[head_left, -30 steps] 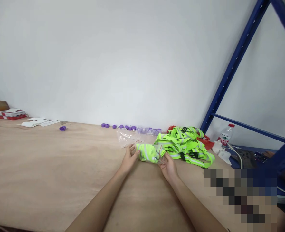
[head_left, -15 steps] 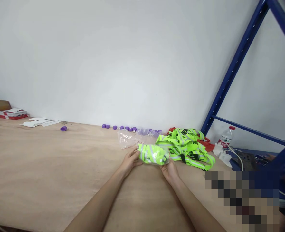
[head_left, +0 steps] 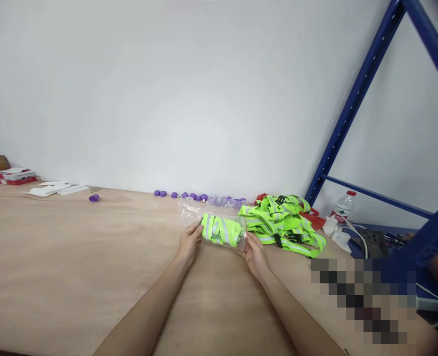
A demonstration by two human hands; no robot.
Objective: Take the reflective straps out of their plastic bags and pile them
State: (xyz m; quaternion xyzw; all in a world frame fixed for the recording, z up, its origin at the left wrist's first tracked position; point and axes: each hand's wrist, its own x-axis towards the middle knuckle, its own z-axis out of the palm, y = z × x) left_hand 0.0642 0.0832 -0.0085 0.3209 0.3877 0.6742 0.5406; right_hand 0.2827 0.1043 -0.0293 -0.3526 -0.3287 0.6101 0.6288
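A folded neon-yellow reflective vest in a clear plastic bag (head_left: pixel 222 231) is held just above the wooden table (head_left: pixel 73 257), between both hands. My left hand (head_left: pixel 188 242) grips the bag's left end, fingers curled on it. At the right end, my right hand (head_left: pixel 254 253) pinches the bag's edge. Behind the bag lies another clear plastic bag (head_left: pixel 189 210), flat on the table.
A heap of loose neon reflective vests (head_left: pixel 283 225) lies right of the hands, over something red. Several purple caps (head_left: pixel 183 195) line the wall. Papers and red-white boxes (head_left: pixel 13 175) sit far left. A water bottle (head_left: pixel 344 205) and a blue rack (head_left: pixel 356 104) stand at right.
Both hands have lifted the bagged vest a little and shifted it left; the vest now sits further inside the clear bag. The view has moved slightly.
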